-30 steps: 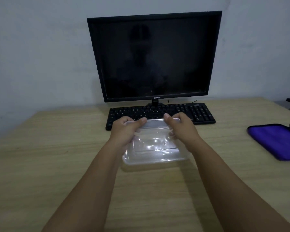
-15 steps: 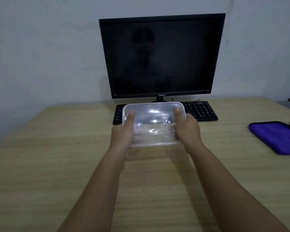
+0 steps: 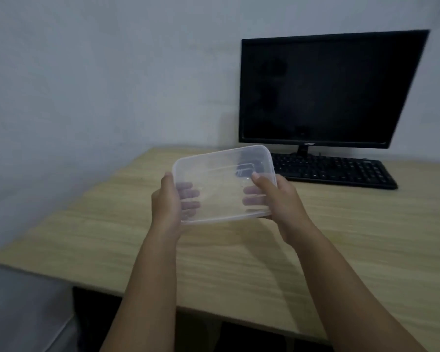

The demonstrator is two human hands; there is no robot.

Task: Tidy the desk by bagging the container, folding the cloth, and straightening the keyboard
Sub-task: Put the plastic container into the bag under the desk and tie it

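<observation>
Container (image 3: 221, 179), clear and empty, gripped by left hand (image 3: 167, 201) and right hand (image 3: 280, 199).

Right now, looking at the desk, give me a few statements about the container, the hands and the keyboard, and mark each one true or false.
1. Both hands hold the clear container. True: left hand and right hand grip its short sides.
2. The container rests on the desk. False: it is held above the desk.
3. The keyboard lies in front of the monitor. True.
4. The monitor screen is lit. False: it is dark.
5. The container is inside a bag. False: no bag is visible.
</observation>
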